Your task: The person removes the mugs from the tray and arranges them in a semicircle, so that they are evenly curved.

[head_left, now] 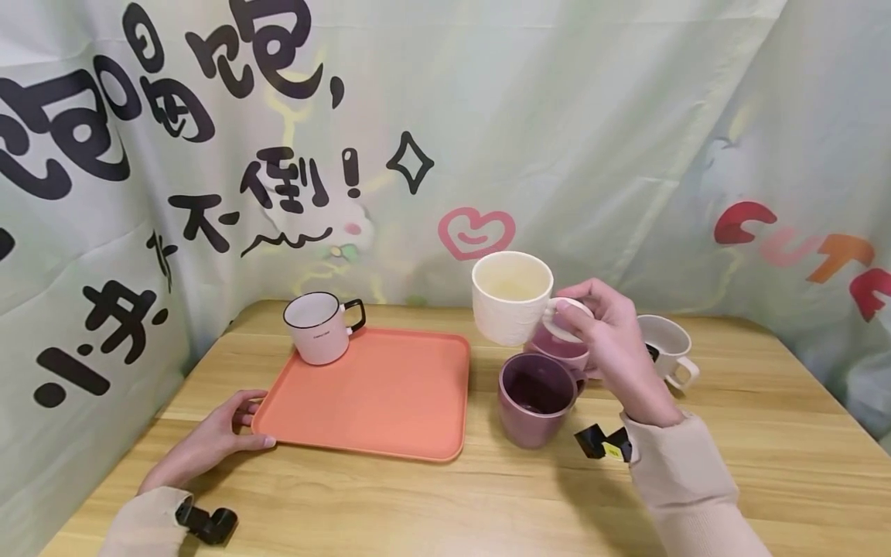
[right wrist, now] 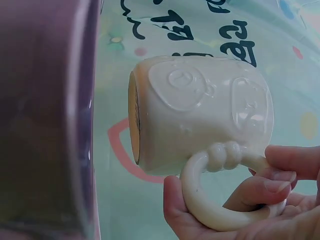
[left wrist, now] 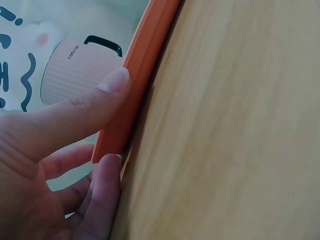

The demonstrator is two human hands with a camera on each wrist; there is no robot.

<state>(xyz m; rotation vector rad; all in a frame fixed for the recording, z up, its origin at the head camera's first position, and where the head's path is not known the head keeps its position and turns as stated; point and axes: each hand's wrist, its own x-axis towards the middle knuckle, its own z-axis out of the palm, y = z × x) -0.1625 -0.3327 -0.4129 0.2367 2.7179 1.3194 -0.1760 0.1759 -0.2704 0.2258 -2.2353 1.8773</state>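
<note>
A hand could pass over the middle of the tray [head_left: 376, 402]. The black-rimmed mug [head_left: 320, 345] blocks its back-left corner, the left hand [head_left: 217, 437] its front-left; to its right stand the purple mug [head_left: 532, 427] and pink mug [head_left: 567, 356].

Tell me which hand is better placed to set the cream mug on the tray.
The right hand, I'd judge: it holds the cream mug aloft by the handle, to the right of the orange tray. The left hand holds the tray's near left corner, farther from the mug.
</note>
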